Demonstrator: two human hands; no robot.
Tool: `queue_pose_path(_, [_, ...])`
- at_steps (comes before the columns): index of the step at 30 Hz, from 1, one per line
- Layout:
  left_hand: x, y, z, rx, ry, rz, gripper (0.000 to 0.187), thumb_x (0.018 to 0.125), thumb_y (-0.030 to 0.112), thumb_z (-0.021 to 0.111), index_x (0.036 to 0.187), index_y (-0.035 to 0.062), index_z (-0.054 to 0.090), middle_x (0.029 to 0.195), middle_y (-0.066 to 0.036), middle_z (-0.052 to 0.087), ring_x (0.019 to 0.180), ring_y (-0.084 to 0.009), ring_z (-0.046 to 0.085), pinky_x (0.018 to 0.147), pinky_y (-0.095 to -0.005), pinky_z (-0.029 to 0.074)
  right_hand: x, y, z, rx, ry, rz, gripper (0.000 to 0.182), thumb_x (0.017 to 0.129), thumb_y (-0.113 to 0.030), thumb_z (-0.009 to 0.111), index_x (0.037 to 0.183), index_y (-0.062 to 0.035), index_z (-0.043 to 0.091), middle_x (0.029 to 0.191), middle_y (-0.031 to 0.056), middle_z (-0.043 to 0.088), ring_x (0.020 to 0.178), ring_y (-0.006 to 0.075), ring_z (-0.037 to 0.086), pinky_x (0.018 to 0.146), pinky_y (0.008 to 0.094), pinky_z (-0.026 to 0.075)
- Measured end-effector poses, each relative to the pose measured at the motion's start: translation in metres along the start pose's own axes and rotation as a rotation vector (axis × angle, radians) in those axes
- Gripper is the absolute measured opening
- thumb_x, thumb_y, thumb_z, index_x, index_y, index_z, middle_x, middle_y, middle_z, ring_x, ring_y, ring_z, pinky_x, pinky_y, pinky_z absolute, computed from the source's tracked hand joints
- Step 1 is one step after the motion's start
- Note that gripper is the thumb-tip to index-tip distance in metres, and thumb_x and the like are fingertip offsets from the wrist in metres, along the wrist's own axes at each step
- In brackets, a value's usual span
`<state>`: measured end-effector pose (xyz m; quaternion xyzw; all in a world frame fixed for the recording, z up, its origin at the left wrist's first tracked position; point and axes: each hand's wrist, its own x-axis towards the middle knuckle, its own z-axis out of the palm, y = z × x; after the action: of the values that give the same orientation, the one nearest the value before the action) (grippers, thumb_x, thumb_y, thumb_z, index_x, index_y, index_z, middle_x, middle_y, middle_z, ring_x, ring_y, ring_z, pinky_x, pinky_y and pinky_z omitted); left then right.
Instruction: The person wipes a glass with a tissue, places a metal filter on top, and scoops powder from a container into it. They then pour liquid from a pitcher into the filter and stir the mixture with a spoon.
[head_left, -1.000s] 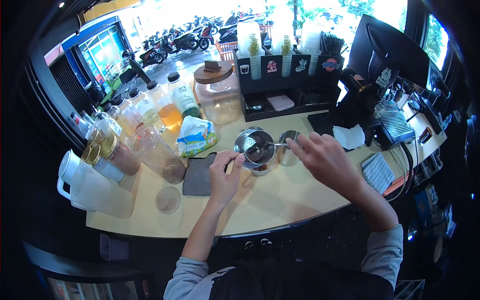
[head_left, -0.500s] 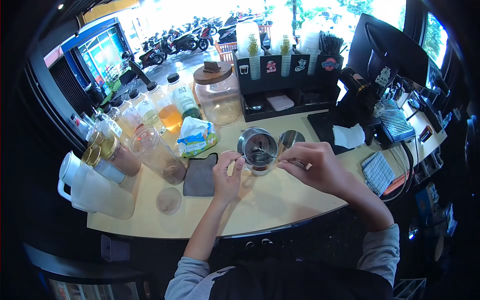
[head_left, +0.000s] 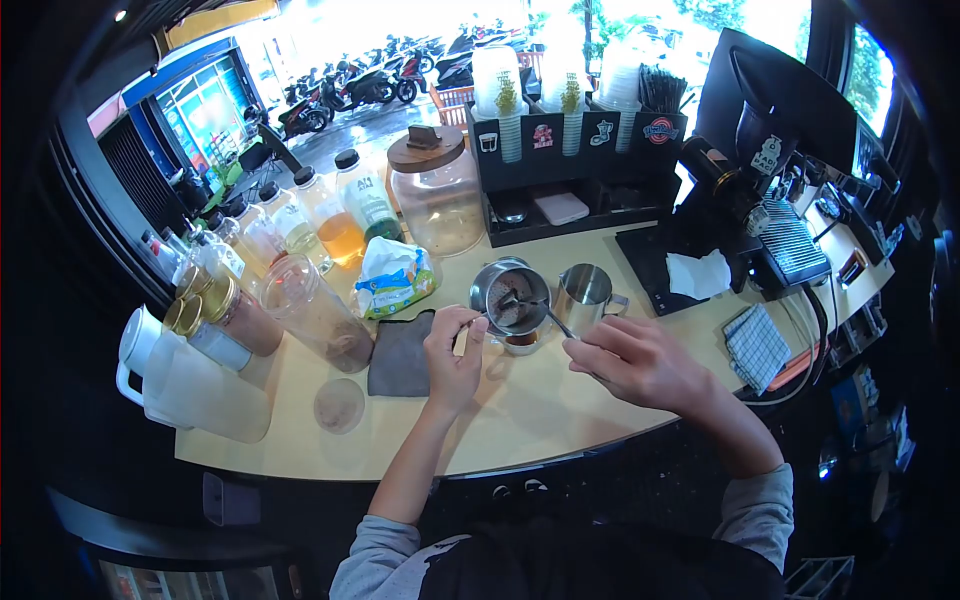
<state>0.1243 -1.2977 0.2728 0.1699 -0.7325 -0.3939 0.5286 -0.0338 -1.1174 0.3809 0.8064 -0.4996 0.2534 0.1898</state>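
Note:
A round metal cup [head_left: 487, 300] with dark contents is tilted above a small glass [head_left: 521, 346] that holds something brown. My left hand [head_left: 455, 355] is closed on the metal cup's near left side. In my right hand [head_left: 635, 362] is the handle of a metal spoon [head_left: 561, 325], whose bowl end lies inside the cup. A second metal pitcher [head_left: 584, 292] stands just right of the cup. To the left a grey cloth [head_left: 400, 356] lies flat beside a wipes packet [head_left: 394, 280].
Bottles, a large lidded jar [head_left: 437, 195], a tall clear container [head_left: 312, 310] and a white pitcher [head_left: 205, 385] stand left. Behind is a black cup rack [head_left: 580, 190]. A checked cloth [head_left: 756, 346] lies right, near the coffee machine [head_left: 790, 245].
My right hand has moved right and slightly down, away from the second pitcher, which now shows more. The spoon's angle has changed, and the metal cup has shifted slightly left.

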Motion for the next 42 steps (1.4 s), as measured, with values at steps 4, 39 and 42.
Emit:
queue_pose_path(4, [0.004,0.01,0.001,0.087,-0.006,0.054,0.016,0.085,0.016,0.065,0.08,0.0005,0.062,0.077,-0.009,0.061,0.084,-0.0241,0.056,0.076,-0.0341,0.044,0.001,-0.002,-0.006,-0.235,-0.093,-0.119,0.027,0.077,-0.012,0.061,0.102,-0.0024,0.057,0.082,0.0031,0.053,0.076,0.0155,0.058,0.063,0.0281,0.048])
queue_pose_path(39, [0.001,0.002,0.003,0.021,-0.039,-0.092,0.023,0.091,0.02,0.06,0.088,-0.0029,0.061,0.086,-0.009,0.059,0.078,-0.0156,0.056,0.074,-0.0282,0.045,-0.012,0.003,0.001,0.307,0.109,0.274,0.018,0.081,-0.01,0.067,0.097,-0.0056,0.062,0.077,0.0085,0.06,0.063,0.0269,0.06,0.056,0.0339,0.049])
queue_pose_path(42, [0.001,0.002,0.003,-0.009,-0.003,-0.125,0.024,0.091,0.022,0.059,0.088,-0.0023,0.061,0.086,-0.009,0.06,0.077,-0.0159,0.056,0.073,-0.0279,0.045,-0.017,0.006,-0.006,0.41,0.204,0.39,0.018,0.085,-0.009,0.063,0.101,-0.0038,0.062,0.079,0.0095,0.064,0.065,0.0221,0.061,0.058,0.0308,0.05])
